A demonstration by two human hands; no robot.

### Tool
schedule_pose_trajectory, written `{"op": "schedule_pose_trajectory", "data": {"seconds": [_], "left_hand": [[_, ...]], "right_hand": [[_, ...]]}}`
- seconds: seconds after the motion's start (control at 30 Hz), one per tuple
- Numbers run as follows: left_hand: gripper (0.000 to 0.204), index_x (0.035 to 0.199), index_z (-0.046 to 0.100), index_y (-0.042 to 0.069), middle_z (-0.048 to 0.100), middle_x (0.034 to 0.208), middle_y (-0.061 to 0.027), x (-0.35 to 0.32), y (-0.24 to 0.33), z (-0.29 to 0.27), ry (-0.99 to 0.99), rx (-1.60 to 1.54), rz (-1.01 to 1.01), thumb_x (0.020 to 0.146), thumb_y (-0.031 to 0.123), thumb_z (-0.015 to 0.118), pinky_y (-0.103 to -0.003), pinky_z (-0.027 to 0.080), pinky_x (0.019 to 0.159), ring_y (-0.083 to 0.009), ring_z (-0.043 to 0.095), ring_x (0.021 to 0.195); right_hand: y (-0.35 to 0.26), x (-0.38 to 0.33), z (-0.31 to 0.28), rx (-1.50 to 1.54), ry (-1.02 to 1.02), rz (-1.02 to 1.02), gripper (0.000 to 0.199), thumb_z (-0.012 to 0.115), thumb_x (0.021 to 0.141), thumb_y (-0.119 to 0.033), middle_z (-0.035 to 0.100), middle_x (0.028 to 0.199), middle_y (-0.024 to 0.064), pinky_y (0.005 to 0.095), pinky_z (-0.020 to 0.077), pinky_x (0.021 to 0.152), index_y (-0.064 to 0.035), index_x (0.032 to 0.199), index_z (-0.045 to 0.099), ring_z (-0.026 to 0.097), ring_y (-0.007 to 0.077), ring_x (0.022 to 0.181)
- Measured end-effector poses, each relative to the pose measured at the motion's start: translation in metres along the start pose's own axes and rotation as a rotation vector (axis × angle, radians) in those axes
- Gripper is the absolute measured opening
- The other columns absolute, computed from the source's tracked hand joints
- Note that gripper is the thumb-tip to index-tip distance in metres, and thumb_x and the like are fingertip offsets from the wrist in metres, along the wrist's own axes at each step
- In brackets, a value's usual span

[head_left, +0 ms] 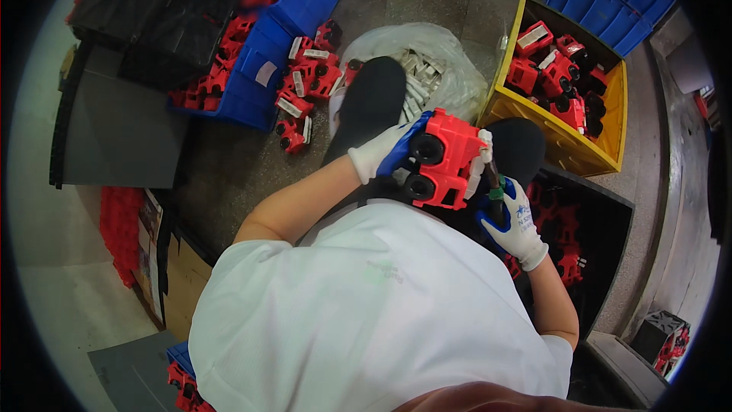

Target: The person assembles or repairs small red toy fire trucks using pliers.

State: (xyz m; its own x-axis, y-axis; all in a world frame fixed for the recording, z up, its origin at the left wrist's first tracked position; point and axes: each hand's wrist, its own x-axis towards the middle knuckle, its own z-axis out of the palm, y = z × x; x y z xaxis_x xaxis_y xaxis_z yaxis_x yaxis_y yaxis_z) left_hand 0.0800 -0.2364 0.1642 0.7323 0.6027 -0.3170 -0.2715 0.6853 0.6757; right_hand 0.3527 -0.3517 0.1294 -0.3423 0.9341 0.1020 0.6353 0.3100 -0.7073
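In front of my lap, my left hand, in a white glove with blue palm, grips a red toy truck by its left side. Two black wheels of the truck face up toward me. White pieces show at the truck's right edge. My right hand, gloved alike, is wrapped around a dark-handled tool with a green band. The tool's upper end meets the white pieces; I cannot make out its head or whether it touches the truck.
A clear plastic bag of white parts lies beyond my knees. Red toy trucks are on the floor beside a blue bin. At right stand a yellow crate of trucks and a black bin with red pieces.
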Motion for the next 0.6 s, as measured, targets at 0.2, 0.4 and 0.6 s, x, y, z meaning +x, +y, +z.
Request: {"op": "schedule_pose_trajectory", "data": {"seconds": [0.2,0.4,0.6], "left_hand": [[0.042,0.139,0.037,0.005,0.049,0.134,-0.0089,-0.003,0.007,0.006,-0.025,0.307,0.05,0.098,0.01,0.044,-0.032,0.04,0.103,-0.0162,0.05,0.121],[0.042,0.138,0.038,0.004,0.049,0.135,-0.0105,0.001,0.009,0.006,0.05,0.173,-0.072,0.104,0.026,0.03,-0.036,0.041,0.104,-0.0196,0.052,0.12],[0.043,0.142,0.033,0.004,0.044,0.141,-0.0105,0.005,0.01,-0.009,-0.118,0.183,-0.102,0.102,0.018,0.037,-0.036,0.041,0.104,-0.0197,0.05,0.123]], "right_hand": [[0.011,0.005,-0.004,-0.038,0.003,-0.136,0.045,0.074,0.071,-0.025,0.047,0.12,0.0197,0.0449,0.0375,0.094,-0.0068,0.108,0.057,0.045,0.0388,0.111],[0.013,0.005,-0.001,0.009,-0.052,-0.095,0.045,0.073,0.073,-0.027,0.047,0.12,0.0185,0.0458,0.0383,0.093,-0.0081,0.11,0.057,0.046,0.0382,0.109],[-0.002,0.009,-0.003,-0.044,-0.015,-0.095,0.041,0.075,0.071,-0.023,0.052,0.112,0.0175,0.0437,0.042,0.089,-0.0057,0.105,0.058,0.05,0.0375,0.103]]}}
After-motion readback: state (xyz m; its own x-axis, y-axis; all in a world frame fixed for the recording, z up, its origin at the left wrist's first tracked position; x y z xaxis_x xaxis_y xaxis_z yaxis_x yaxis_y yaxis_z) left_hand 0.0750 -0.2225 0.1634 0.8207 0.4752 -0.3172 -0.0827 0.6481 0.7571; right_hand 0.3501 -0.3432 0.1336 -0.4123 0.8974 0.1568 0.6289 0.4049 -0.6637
